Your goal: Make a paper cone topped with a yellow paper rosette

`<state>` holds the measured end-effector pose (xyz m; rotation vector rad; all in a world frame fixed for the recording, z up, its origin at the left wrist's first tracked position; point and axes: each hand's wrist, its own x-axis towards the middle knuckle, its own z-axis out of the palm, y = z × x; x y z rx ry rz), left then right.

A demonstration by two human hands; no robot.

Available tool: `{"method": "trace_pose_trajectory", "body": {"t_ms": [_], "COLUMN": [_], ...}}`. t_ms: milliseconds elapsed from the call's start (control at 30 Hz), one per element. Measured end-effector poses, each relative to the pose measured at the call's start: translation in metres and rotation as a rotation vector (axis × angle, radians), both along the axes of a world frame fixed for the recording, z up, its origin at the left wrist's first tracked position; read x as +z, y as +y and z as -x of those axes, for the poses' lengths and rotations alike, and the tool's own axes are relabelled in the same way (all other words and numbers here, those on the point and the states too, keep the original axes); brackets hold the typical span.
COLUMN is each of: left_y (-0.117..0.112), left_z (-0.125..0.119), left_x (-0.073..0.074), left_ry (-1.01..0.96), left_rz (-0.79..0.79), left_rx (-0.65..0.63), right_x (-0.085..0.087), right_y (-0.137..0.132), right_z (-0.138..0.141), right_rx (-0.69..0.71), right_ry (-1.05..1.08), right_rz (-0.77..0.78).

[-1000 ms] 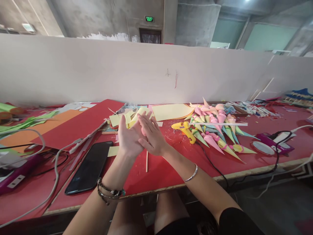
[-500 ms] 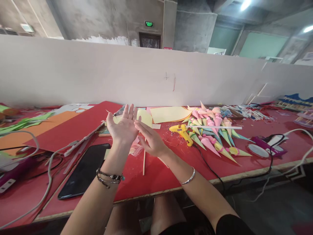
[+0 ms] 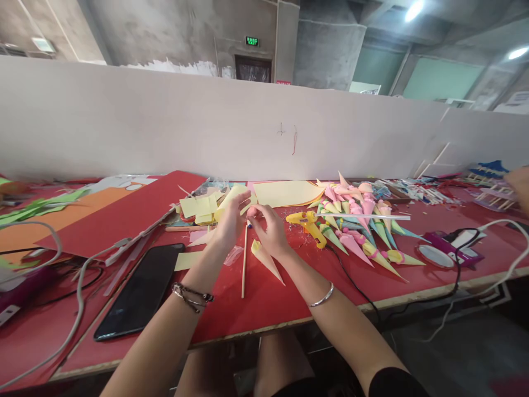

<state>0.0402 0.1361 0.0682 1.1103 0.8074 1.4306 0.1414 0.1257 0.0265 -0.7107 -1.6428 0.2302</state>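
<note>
My left hand (image 3: 228, 225) and my right hand (image 3: 270, 230) meet over the red table (image 3: 268, 298), fingertips pinched together on a small pink ball (image 3: 251, 211). Just below my right hand lies a yellow paper cone (image 3: 266, 261), point towards me. A thin wooden stick (image 3: 244, 259) lies between my wrists. Yellow paper pieces (image 3: 198, 207) sit just beyond my left hand.
A yellow glue gun (image 3: 308, 223) with a black cord lies right of my hands, beside a heap of several coloured cones (image 3: 363, 223). A black phone (image 3: 138, 292) lies at the left, near cables. A red board (image 3: 124, 212) and orange sheet lie further left. A white partition stands behind.
My palms were pressed and rubbing together, then the left hand rose open. Now both hands have dropped towards the table and pinch the pink ball between fingertips.
</note>
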Motion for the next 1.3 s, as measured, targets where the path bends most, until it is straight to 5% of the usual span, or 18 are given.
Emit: {"method": "trace_pose_trajectory", "body": {"t_ms": [167,333,600,700,933,1100,1300], "left_y": [0.0,0.0,0.006,0.006,0.006,0.011,0.01], "left_z": [0.002,0.006,0.017,0.017,0.009,0.016,0.022], "left_x": [-0.02,-0.021,-0.023,-0.023,-0.026,-0.02,-0.02], "left_ry": [0.447,0.452,0.685,0.616,0.08,-0.225,-0.117], "left_rz": [-0.191,-0.211,-0.339,-0.337,-0.114,0.025,0.122], "left_rx": [-0.021,-0.03,0.053,0.003,-0.247,-0.192,-0.199], "right_x": [0.0,0.001,0.002,0.003,0.003,0.003,0.003], "right_y": [0.001,0.003,0.003,0.001,-0.002,-0.005,-0.001], "right_z": [-0.004,-0.002,-0.007,-0.005,-0.002,-0.003,-0.004], "right_rx": [-0.102,-0.214,0.023,-0.059,-0.099,-0.116,-0.093], "right_ry": [-0.022,0.041,-0.168,-0.115,-0.084,-0.038,0.002], "right_rz": [0.003,0.005,0.011,0.011,-0.035,-0.04,0.001]}}
